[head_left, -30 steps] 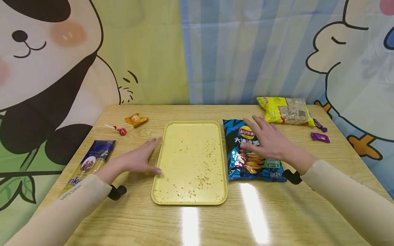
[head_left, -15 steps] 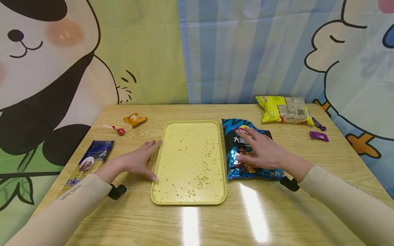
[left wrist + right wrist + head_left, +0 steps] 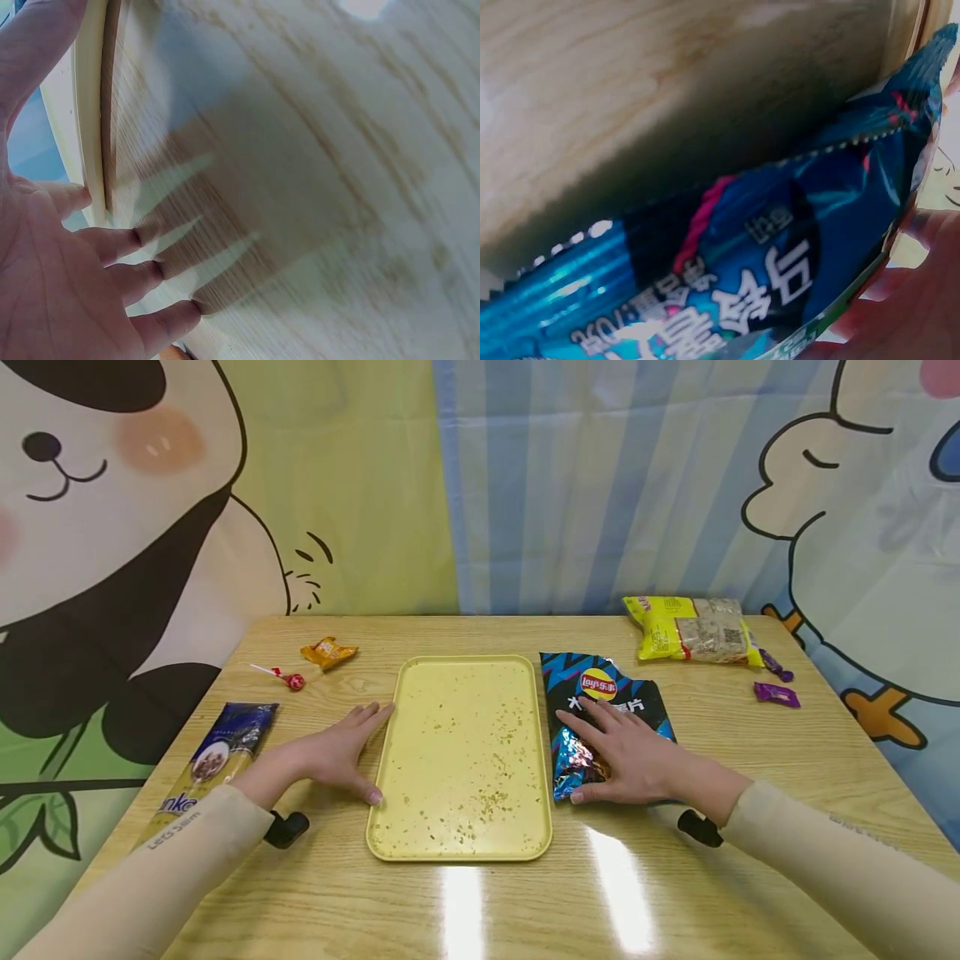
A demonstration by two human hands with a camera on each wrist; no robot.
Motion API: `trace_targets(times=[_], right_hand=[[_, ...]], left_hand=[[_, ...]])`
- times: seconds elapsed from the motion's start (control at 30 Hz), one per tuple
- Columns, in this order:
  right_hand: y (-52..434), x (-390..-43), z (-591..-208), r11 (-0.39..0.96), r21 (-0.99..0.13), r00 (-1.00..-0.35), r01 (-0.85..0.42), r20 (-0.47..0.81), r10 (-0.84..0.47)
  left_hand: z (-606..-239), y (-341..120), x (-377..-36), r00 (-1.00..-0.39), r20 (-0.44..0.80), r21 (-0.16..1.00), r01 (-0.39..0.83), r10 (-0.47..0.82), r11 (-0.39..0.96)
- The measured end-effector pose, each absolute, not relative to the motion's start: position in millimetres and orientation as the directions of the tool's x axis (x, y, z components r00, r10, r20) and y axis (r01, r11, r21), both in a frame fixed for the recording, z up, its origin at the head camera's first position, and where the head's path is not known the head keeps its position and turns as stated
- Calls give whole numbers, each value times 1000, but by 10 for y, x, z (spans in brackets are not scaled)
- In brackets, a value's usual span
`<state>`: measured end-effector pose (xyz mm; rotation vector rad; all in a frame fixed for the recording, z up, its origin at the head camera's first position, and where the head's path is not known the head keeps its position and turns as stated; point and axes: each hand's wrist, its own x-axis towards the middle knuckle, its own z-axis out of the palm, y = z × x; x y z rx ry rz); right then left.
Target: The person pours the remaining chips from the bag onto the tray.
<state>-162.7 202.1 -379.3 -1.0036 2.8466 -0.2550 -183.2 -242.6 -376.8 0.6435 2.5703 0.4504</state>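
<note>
Head view: the right hand (image 3: 633,758) lies spread on the blue chip bag (image 3: 609,693), just at three o'clock of the yellow tray (image 3: 462,752). The left hand (image 3: 333,752) rests flat, fingers straight, at the tray's nine o'clock edge.

Left wrist: fingers (image 3: 120,244) extended on the wooden table (image 3: 315,150).

Right wrist: the bag looks slightly lifted, perhaps gripped.

bright even light, glare streaks on table (image 3: 622,893), wrist views blurred, shadowed
</note>
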Motion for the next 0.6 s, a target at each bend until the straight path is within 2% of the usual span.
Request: trace_targets(times=[0.37, 0.6], right_hand=[[1921, -1509, -3892, 773, -114, -772, -624, -59, -632], [1910, -1526, -3929, 787, -129, -783, -604, -93, -616]], left_hand=[[-3752, -2410, -1824, -787, -356, 411, 353, 504, 841], [-3722, -2397, -1812, -788, -352, 413, 354, 506, 839]])
